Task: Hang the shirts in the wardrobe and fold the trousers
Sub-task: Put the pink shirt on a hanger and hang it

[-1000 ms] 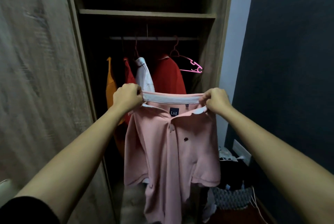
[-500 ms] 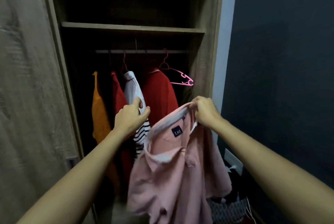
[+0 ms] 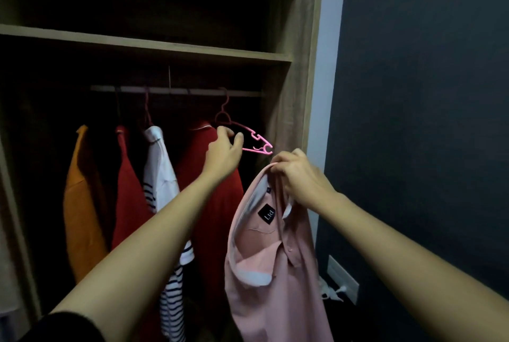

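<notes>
L to R in the wardrobe (image 3: 300, 38): on the rail (image 3: 179, 90) we see an orange shirt (image 3: 82, 203), a red shirt (image 3: 129, 198), a white shirt w/ dark stripes (image 3: 159, 170), then a 2nd red shirt (image 3: 214, 231), all hung. Left hand (image 3: 223, 154) is up in front of the 2nd red one, thumb & forefinger spread at the empty pink hanger (image 3: 259, 137) on the rail's R end; we can't tell if it's actually pinched. Right hand (image 3: 300, 179) is clenched on the pink polo shirt (image 3: 275, 272), bunched at the collar, so the shirt hangs from that fist just outside the wardrobe's R side, below the hanger. Further R: wall socket (image 3: 343, 278) low on the dark wall (image 3: 427, 121).
</notes>
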A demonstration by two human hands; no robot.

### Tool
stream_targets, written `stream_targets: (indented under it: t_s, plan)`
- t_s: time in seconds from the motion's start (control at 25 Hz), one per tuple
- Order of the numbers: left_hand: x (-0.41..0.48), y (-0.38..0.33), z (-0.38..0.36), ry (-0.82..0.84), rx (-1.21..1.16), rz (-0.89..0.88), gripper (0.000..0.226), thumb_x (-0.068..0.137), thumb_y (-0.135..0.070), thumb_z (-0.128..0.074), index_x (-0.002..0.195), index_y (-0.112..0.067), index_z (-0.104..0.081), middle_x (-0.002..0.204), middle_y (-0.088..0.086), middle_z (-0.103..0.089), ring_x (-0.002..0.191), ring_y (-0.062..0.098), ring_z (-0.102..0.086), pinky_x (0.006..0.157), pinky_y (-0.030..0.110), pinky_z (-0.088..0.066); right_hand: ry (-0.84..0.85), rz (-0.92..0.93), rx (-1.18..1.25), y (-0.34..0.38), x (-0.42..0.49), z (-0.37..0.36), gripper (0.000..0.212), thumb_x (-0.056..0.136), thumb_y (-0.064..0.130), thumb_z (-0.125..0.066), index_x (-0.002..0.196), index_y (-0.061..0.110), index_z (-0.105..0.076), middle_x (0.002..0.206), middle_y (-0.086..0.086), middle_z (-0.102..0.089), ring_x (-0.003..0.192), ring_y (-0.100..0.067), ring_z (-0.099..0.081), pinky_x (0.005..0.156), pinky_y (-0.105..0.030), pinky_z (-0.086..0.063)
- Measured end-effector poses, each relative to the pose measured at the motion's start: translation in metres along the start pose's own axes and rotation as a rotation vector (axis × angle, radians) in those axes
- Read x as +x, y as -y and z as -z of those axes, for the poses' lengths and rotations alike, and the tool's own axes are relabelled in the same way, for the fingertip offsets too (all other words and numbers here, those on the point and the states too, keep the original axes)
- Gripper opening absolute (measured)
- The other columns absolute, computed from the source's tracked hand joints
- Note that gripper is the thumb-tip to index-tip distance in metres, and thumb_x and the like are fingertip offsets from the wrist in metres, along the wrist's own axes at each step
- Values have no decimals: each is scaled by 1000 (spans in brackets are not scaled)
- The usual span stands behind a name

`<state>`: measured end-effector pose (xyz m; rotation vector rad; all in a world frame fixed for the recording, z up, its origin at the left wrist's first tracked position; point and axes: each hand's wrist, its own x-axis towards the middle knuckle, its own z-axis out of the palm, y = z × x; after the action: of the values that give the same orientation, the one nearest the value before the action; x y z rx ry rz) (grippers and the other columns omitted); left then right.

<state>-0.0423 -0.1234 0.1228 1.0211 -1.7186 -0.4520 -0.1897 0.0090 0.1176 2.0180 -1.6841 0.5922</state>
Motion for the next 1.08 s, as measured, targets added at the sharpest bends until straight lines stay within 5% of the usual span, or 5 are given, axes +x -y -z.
stream_targets:
  t_s: [0.2,0.52,0.64,0.8,1.08]
  plan:
    - [70,9,-72,66,-78,269,47,94,-37,-44,127,-4,-49,123,21,-59,112,36,-56,93,33,-43,-36,93,-6,-39,11,-3,39,82,-3,-49,113,14,-66,123,3,-58,102,-24,-46,66,-25,-36]
    - [145,29,-134,-119,-212,438,65,90,-33,-58,131,12,-34,137,29,-43,127,39,-43,100,37,-36,-75,131,78,-93,31,-26,35,79,-3,-54,106,14,-69,115,2,-62,92,-23,-50,72,-36,-51]
    - [168,41,-143,-82,-323,532,66,80,-26,-71,127,9,-40,126,26,-53,115,37,-55,90,40,-48,-68,116,100,-101,40,-29,36,80,-2,-51,107,16,-69,117,4,-61,95,-20,-48,75,-36,-51]
    - [187,40,-144,-45,-434,520,20,76,5,-66,90,3,-52,81,19,-59,47,22,-58,34,19,-45,-85,147,131,-104,45,-29,34,78,-2,-53,101,15,-70,111,4,-64,93,-20,-51,73,-33,-51]
    - [178,12,-138,62,-734,463,19,82,14,-58,85,-1,-47,69,11,-50,59,18,-54,41,20,-51,-54,115,177,-96,41,-34,32,83,3,-48,102,14,-70,113,3,-63,98,-21,-51,78,-36,-51]
